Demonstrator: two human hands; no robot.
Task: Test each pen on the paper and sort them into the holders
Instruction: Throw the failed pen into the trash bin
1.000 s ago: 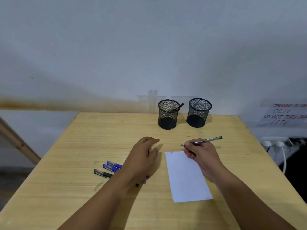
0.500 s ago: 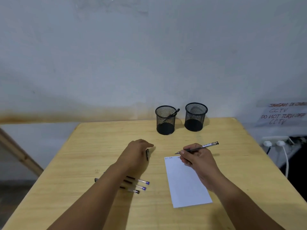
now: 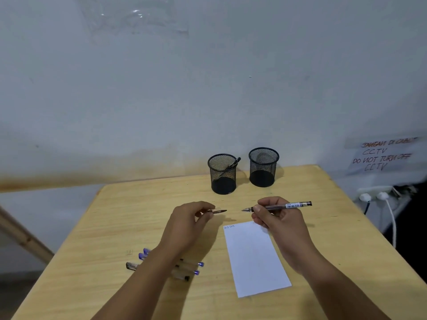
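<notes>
At frame centre, the right hand (image 3: 280, 221) grips an uncapped dark-barrelled pen (image 3: 277, 206); the left hand (image 3: 189, 224) pinches what looks like its cap (image 3: 217, 211). Capping seems underway; next comes 1 of 2 black mesh holders (image 3: 223, 174).

This looks like a plain office or back room: a bare wooden worktop (image 3: 129, 218) pushed against a stained white wall (image 3: 208, 88), two black mesh pen holders (image 3: 242, 172), a handwritten "DO NOT TURN OFF CCTV" notice (image 3: 381, 158) and a wall socket strip (image 3: 374, 191) with plugged-in cables.
</notes>
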